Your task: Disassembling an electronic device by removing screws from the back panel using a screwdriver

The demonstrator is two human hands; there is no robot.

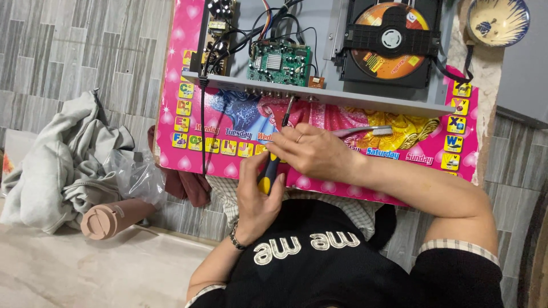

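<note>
Screwdriver (273, 165) in front of the player (319, 91), near its rear panel, tip touching the panel. Left hand (257, 197) wrapped around the yellow-black handle, grip pressed together. Right hand (311, 153) just above, pinching the shaft to guide it, with a toothbrush (365, 132) tucked in the same grip. Probably a light, stiff tool; handle rubbery, best place to hold. Circuit board (279, 61) inside the player looks fragile. Disc (391, 40) to the right of the board.

Left hand (257, 197) seems curled in a grip, right hand (311, 151) lying across its fingers.
</note>
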